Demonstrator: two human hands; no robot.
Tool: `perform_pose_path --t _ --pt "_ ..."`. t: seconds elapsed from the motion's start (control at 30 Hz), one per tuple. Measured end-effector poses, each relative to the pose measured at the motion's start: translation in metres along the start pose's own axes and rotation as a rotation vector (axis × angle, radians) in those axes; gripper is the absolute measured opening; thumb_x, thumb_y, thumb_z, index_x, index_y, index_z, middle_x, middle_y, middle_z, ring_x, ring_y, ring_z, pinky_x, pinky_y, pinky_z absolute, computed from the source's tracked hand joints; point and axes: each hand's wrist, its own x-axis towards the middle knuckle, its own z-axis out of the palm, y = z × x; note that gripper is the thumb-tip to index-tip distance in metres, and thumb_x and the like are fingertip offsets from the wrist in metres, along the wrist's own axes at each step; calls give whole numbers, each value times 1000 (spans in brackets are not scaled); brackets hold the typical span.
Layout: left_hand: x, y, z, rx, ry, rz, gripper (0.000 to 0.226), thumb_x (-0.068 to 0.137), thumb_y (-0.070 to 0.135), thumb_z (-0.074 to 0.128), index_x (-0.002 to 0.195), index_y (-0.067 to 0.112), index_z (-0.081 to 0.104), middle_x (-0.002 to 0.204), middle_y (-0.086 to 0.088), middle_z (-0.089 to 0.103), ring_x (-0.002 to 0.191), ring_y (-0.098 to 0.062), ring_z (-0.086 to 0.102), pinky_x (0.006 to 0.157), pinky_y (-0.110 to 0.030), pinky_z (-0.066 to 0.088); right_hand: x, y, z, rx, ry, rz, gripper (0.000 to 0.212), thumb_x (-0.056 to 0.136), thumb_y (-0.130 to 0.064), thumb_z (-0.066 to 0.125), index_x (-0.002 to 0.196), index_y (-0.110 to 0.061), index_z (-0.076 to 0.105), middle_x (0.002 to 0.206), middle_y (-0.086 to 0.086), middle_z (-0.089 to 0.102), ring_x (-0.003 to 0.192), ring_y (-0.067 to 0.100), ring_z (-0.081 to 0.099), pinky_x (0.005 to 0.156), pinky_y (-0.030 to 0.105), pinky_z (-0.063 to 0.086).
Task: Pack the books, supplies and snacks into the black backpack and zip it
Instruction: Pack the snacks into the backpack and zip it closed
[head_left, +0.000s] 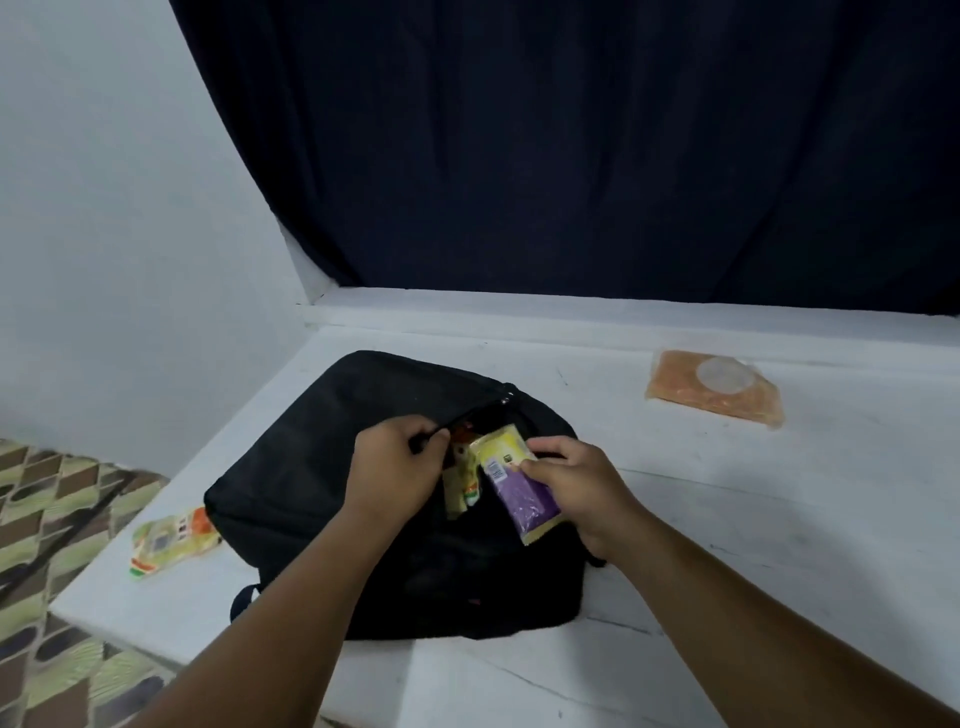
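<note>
Head view | left hand (397, 467) grips backpack (322, 467) opening | right hand (571, 483) holds snack packet (519, 493) | best slid in narrow end first.

Both forearms reach forward, left hand (396, 462) fisted, right hand (576, 483) fingers pinching.

A soft black fabric backpack (322, 467) lies flat on white stone, zip parted; a yellow-and-purple snack packet (511, 480) tilts at its opening; another yellow packet (169, 543) lies just beside its left edge; an orange pouch (714, 389) lies well apart.
</note>
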Motion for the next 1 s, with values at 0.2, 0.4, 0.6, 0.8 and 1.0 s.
perform_pose_path --t 0.2,0.4,0.6,0.8,1.0 --pt "17 -6 -17 -146 10 105 20 86 12 74 67 12 70 65 3 66 67 -14 62 63 -21 47 35 -18 59 157 -27 119 22 94 0 60 117 -1 60 99 17 69 78 24 69 69 34 60" --pt "25 -17 -23 -221 -30 110 22 82 11 76 62 11 66 59 -1 62 56 -12 57 57 -18 43 39 1 72 -295 33 -238 19 87 -7 71 101 -20 73 88 4 74 71 7 66 71 19 52" --pt "35 -20 -18 -230 -75 147 30 80 19 80 58 11 62 55 -2 58 51 -3 49 54 -13 40 40 4 69 -257 -83 -205 29 91 6 55 101 -13 75 91 6 74 81 12 66 75 22 51" --pt "47 -26 1 -108 -146 233 15 73 32 77 68 27 63 71 11 62 78 -9 58 75 -19 44 35 -2 49 -157 31 -198 39 90 14 46 96 -14 74 92 4 75 75 17 71 64 24 56" --pt "40 -17 41 23 -173 348 20 77 34 80 93 29 71 100 16 60 103 -10 49 90 -28 40 35 -3 -4 -205 259 -257 35 93 5 48 93 -19 74 90 0 74 75 21 72 66 26 58"
